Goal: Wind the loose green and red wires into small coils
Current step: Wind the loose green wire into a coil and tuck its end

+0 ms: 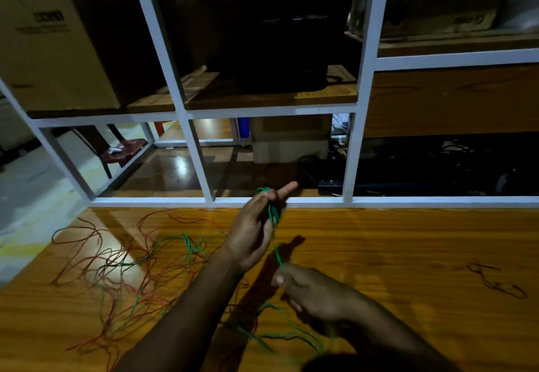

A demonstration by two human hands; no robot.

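Left hand (253, 233) raised above wooden table (408, 255) near far edge, fingers curled around small green coil (272, 211), index finger pointing out. Right hand (313, 290) lower, nearer front edge, pinching green wire (278, 256) running taut up to coil. Loose red and green wires (131, 269) tangled across table's left part. Small dark wire bundle (495, 281) lying near right edge. White shelf frame (186, 115) behind table.

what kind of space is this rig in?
Probably a storeroom or workshop: white metal shelving holding a cardboard box, dark equipment on a shelf, and a wooden worktable strewn with loose wires.
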